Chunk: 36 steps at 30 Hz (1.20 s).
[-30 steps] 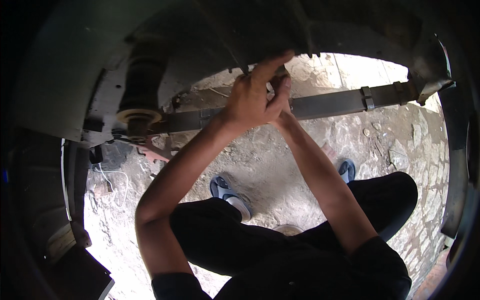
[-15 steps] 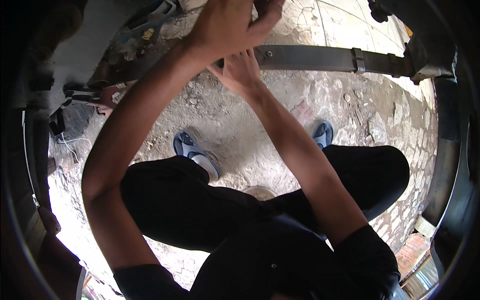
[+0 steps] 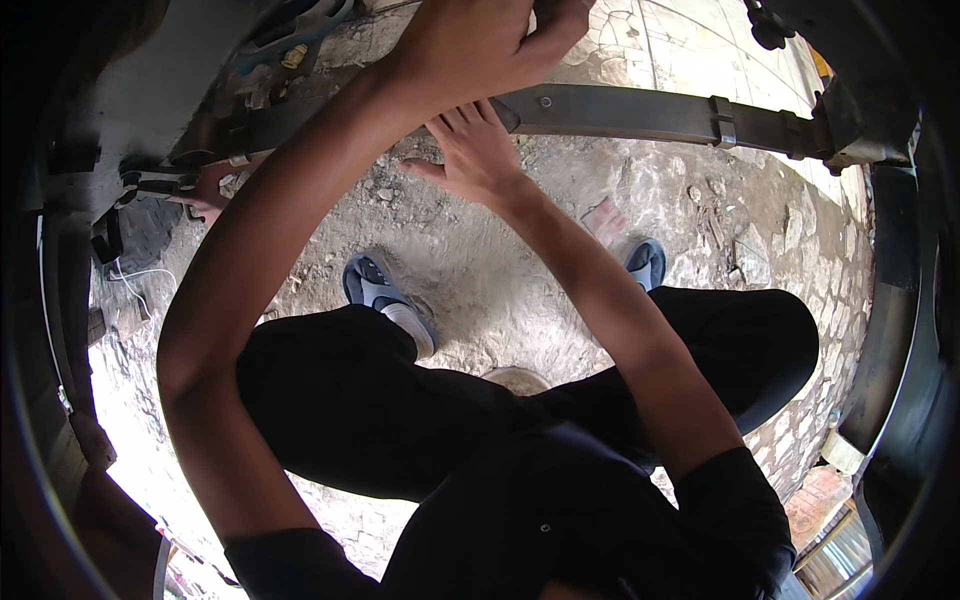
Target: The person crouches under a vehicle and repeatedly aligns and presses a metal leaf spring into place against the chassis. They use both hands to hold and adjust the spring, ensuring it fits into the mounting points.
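My left hand [image 3: 490,45] reaches above a long dark metal bar that looks like a leaf spring [image 3: 640,110]. Its thumb is bent beside a dark gap, while the top edge of the picture cuts off the other fingers, so whatever they hold is hidden. Lower down, my right hand [image 3: 475,155] is open, thumb spread to the left. Its fingertips reach the bar's lower edge, partly behind my left wrist. A band-like clip [image 3: 722,122] wraps the bar further right, and a bolt head [image 3: 546,102] shows near my hands.
Dark metal frame parts [image 3: 890,250] rise on the right, and a grey panel [image 3: 150,110] on the left. Near it are a reddish shape [image 3: 208,192] I cannot make out and a thin white cable [image 3: 140,275]. My sandalled feet [image 3: 385,300] stand on rough, dusty ground [image 3: 490,270].
My right thumb has swung away from the bar, out to the left. My left hand has shifted slightly up and right.
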Available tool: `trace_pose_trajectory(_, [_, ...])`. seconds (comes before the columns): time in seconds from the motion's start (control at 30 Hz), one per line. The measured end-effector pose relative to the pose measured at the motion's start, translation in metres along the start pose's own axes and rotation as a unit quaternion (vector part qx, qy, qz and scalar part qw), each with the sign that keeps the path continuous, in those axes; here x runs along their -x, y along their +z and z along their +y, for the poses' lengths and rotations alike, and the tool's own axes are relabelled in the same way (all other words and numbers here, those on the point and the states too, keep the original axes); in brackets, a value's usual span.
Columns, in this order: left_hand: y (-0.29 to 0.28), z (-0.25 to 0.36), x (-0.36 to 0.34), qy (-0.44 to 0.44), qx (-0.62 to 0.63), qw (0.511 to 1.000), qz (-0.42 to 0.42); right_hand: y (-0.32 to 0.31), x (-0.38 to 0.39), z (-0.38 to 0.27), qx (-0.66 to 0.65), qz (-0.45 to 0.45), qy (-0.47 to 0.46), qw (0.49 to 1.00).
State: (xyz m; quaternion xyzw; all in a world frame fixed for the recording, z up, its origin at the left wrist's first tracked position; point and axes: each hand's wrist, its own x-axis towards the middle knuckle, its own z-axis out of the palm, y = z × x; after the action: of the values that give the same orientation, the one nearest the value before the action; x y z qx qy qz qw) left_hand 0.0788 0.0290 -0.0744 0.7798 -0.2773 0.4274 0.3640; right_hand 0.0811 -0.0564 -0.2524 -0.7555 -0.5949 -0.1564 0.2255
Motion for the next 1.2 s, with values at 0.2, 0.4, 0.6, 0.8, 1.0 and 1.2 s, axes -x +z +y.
trace_pose_trajectory(0.2, [0.004, 0.0, 0.0, 0.017, 0.011, 1.0, 0.001, 0.002, -0.004, 0.001, -0.019, 0.011, 0.063, 0.998])
trace_pose_trajectory(0.4, [0.003, 0.001, 0.001, -0.011, 0.019, 1.0, -0.006, 0.008, -0.007, 0.006, 0.009, 0.032, 0.077, 0.996])
trace_pose_trajectory(0.6, [-0.001, 0.009, -0.001, -0.041, -0.049, 0.997, -0.031, -0.005, 0.0, 0.029, 0.009, 0.013, 0.041, 0.999])
trace_pose_trajectory(0.8, [0.002, 0.002, 0.001, -0.007, -0.034, 0.999, -0.008, -0.005, 0.012, 0.024, 0.028, 0.033, 0.023, 0.999])
trace_pose_trajectory(1.0, [-0.001, -0.002, -0.001, 0.034, -0.067, 0.997, -0.005, -0.002, 0.012, 0.017, 0.047, 0.073, 0.032, 0.996])
trace_pose_trajectory(1.2, [-0.004, 0.013, -0.007, 0.01, -0.048, 0.999, -0.022, 0.005, 0.011, 0.024, 0.058, 0.098, 0.048, 0.992])
